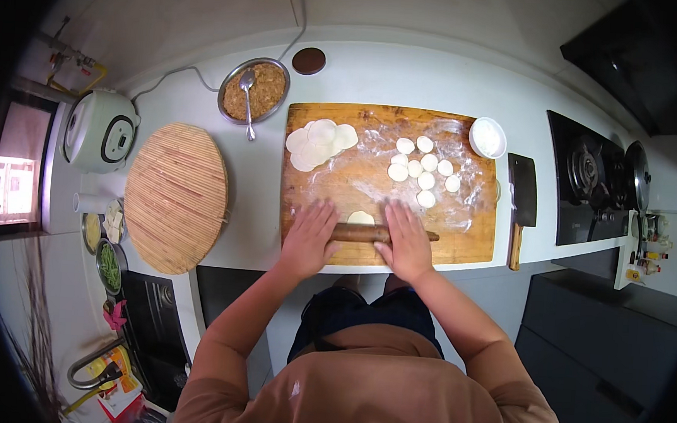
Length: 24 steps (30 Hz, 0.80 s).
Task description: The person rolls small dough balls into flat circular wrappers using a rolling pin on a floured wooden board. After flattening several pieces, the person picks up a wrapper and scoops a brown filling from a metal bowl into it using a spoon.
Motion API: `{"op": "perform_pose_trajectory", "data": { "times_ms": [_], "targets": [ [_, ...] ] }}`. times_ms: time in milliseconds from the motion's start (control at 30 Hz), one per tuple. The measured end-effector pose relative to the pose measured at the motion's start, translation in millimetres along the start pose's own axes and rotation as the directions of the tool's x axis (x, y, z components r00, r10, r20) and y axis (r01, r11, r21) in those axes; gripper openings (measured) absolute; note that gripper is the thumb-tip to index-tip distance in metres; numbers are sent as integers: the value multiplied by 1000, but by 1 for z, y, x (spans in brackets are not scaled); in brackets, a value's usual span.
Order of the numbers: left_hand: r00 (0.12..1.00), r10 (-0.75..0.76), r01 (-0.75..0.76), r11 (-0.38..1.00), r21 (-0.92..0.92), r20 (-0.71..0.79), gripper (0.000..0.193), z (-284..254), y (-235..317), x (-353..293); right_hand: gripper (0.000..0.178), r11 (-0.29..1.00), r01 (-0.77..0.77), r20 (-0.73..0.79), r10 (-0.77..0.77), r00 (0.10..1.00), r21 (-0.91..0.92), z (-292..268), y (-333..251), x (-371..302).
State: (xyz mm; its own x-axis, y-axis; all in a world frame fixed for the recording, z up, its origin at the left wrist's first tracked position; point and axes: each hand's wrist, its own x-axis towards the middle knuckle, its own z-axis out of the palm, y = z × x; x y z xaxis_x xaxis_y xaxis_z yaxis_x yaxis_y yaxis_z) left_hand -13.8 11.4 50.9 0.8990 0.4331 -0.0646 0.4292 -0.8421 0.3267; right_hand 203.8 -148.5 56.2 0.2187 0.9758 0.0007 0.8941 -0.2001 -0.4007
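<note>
Both of my hands lie on a wooden rolling pin [368, 233] near the front edge of a floured wooden board [324, 191]. My left hand [309, 234] presses on the pin's left part, fingers stretched out flat and thumb apart. On the right part, my right hand [406, 240] rests the same way, with the pin's tapered end showing past it. Between them a small dough round [360, 217] sits partly under the pin. Several rolled wrappers [321, 142] overlap at the board's far left. Several small dough pieces [428, 163] are spread on its right half.
A white bowl of flour [487, 138] touches the board's far right corner. Beside the board lies a cleaver [522, 192], with a gas hob [589, 169] farther right. To the left are a round slatted lid [176, 198], a bowl of filling [264, 91] with a spoon [247, 101], and a rice cooker [101, 131].
</note>
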Motion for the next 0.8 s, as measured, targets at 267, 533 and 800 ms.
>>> {"op": "perform_pose_trajectory", "data": {
  "times_ms": [267, 533, 800],
  "targets": [
    [974, -197, 197, 980, -16, -110, 82, 14, 7, -11, 77, 993, 111, -9, -112, 994, -48, -8, -4, 36],
    [962, -233, 230, 972, -40, -145, 79, 10, 12, -9, 79, 996, 94, -10, -94, 995, -8, -6, -1, 42],
    [992, -117, 118, 992, 33, -41, 80, 11, 20, -23, 76, 995, 94, 62, -92, 994, -41, -3, 2, 0]
  ]
}}
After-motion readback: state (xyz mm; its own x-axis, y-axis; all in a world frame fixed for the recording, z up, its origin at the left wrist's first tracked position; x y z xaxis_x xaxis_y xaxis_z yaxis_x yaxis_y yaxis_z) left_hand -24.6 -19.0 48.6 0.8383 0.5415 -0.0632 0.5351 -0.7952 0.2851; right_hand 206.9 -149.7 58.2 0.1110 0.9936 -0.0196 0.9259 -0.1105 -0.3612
